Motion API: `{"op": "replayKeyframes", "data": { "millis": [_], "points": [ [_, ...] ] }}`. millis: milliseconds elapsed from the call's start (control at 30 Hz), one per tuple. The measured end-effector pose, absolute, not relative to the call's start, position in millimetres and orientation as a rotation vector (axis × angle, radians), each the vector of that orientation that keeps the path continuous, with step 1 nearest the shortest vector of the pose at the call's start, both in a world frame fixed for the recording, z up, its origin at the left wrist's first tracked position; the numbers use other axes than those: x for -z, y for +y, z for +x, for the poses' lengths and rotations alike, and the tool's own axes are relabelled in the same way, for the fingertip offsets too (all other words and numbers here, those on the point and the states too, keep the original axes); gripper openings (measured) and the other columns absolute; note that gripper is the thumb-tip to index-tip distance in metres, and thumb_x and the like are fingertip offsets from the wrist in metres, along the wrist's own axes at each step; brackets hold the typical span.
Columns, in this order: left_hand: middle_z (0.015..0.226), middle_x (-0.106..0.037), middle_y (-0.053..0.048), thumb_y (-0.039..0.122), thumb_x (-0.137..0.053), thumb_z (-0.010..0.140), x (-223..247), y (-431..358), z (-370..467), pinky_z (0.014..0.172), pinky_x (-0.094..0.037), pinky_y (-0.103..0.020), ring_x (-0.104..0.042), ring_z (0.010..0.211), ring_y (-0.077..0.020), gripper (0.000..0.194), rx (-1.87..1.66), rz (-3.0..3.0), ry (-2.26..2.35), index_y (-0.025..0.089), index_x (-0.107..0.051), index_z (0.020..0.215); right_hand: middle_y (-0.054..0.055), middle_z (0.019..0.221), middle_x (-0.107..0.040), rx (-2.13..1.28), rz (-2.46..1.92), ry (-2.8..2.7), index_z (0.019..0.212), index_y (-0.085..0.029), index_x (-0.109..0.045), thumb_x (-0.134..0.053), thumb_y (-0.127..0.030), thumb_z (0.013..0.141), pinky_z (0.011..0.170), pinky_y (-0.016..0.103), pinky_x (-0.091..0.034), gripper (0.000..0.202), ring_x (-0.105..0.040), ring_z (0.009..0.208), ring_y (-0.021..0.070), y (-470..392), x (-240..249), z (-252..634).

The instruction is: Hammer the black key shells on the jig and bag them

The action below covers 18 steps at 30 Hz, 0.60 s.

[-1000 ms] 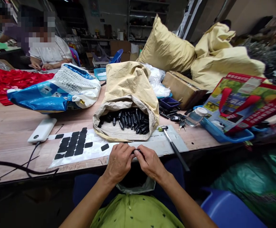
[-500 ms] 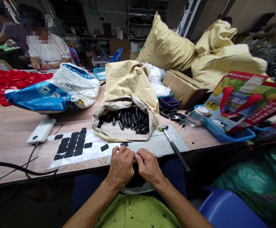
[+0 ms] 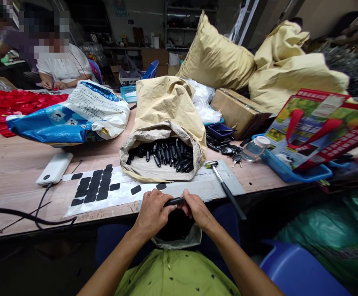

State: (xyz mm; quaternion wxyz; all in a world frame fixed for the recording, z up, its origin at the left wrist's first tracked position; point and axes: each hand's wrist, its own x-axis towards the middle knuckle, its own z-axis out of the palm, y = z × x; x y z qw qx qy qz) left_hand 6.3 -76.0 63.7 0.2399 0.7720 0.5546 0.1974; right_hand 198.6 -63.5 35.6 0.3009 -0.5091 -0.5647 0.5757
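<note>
Between my two hands lies a short black cylindrical piece (image 3: 174, 201), held level over the table's front edge. My left hand (image 3: 154, 211) grips its left end, and my right hand (image 3: 196, 209) pinches the right end. Just beyond, a beige woven sack (image 3: 166, 107) lies with its mouth toward me, and several glossy black cylindrical parts (image 3: 169, 154) fill it. Left of the hands, a white backing sheet (image 3: 120, 199) carries several black rounded stickers (image 3: 95, 187). Below the hands, an open bag (image 3: 179, 242) rests at my lap; its inside is dark.
A hammer (image 3: 225, 189) overhangs the front edge on a grey board (image 3: 232, 179). At left are a white power bank (image 3: 54, 168) with a cable and a blue-white sack (image 3: 74, 117). Right stand a clear jar (image 3: 255, 149) and blue tray (image 3: 289, 172). Another person (image 3: 61, 65) sits behind.
My hands have turned and moved slightly apart, so the black cylindrical piece now shows between them. More of the lap bag's dark opening is visible.
</note>
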Motion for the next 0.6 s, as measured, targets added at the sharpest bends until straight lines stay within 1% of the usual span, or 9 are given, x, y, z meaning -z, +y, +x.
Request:
{"op": "replayKeyframes", "data": {
  "millis": [33,100,200,267,367,467,600],
  "points": [
    [0.093,-0.069,-0.005,0.027,-0.066,0.090,-63,-76,6,0.090,-0.040,-0.042,-0.058,0.098,-0.0257,0.016,-0.539,2.088,1.527,0.028,-0.076,0.102,-0.003,0.055,-0.046,-1.571,-1.352,-1.458,0.074,-0.018,-0.061,-0.025,-0.074,0.098,0.052,0.026,-0.031,0.071,-0.041,0.052,0.0123,-63,-35,200],
    [0.093,-0.068,-0.005,0.030,-0.065,0.091,-61,-76,4,0.090,-0.041,-0.041,-0.058,0.097,-0.0254,0.018,-0.530,2.054,1.532,0.029,-0.077,0.104,-0.003,0.055,-0.047,-1.610,-1.345,-1.415,0.076,-0.017,-0.061,-0.024,-0.077,0.097,0.051,0.025,-0.032,0.073,-0.042,0.051,0.0120,-62,-34,201],
    [0.094,-0.067,-0.005,0.031,-0.063,0.092,-59,-76,3,0.091,-0.040,-0.041,-0.058,0.097,-0.0251,0.019,-0.502,2.037,1.514,0.030,-0.077,0.105,-0.002,0.059,-0.050,-1.580,-1.319,-1.424,0.078,-0.018,-0.061,-0.027,-0.074,0.098,0.053,0.025,-0.035,0.069,-0.046,0.053,0.0122,-63,-33,203],
    [0.095,-0.067,-0.005,0.031,-0.061,0.093,-60,-76,3,0.092,-0.040,-0.041,-0.058,0.098,-0.0252,0.019,-0.476,2.039,1.498,0.029,-0.077,0.105,-0.002,0.064,-0.052,-1.522,-1.303,-1.475,0.084,-0.018,-0.061,-0.029,-0.069,0.101,0.056,0.025,-0.038,0.063,-0.048,0.057,0.0125,-65,-34,203],
    [0.095,-0.066,-0.006,0.029,-0.059,0.094,-61,-78,4,0.093,-0.039,-0.042,-0.057,0.100,-0.0254,0.017,-0.424,2.057,1.479,0.027,-0.075,0.099,-0.003,0.071,-0.054,-1.386,-1.296,-1.661,0.089,-0.020,-0.060,-0.036,-0.059,0.104,0.064,0.024,-0.039,0.048,-0.050,0.067,0.0128,-68,-41,203],
    [0.095,-0.066,-0.006,0.027,-0.056,0.095,-63,-81,6,0.096,-0.037,-0.045,-0.056,0.102,-0.0254,0.016,-0.370,2.100,1.467,0.023,-0.071,0.094,-0.003,0.077,-0.057,-1.206,-1.275,-1.897,0.086,-0.020,-0.057,-0.044,-0.047,0.104,0.069,0.024,-0.038,0.035,-0.052,0.075,0.0132,-71,-51,200],
    [0.094,-0.068,-0.006,0.024,-0.052,0.097,-64,-93,7,0.096,-0.036,-0.045,-0.057,0.103,-0.0260,0.017,-0.314,2.137,1.472,0.022,-0.067,0.089,-0.002,0.077,-0.058,-1.031,-1.314,-2.126,0.080,-0.020,-0.053,-0.046,-0.037,0.103,0.067,0.025,-0.034,0.030,-0.051,0.072,0.0134,-77,-55,198]
  ]
}}
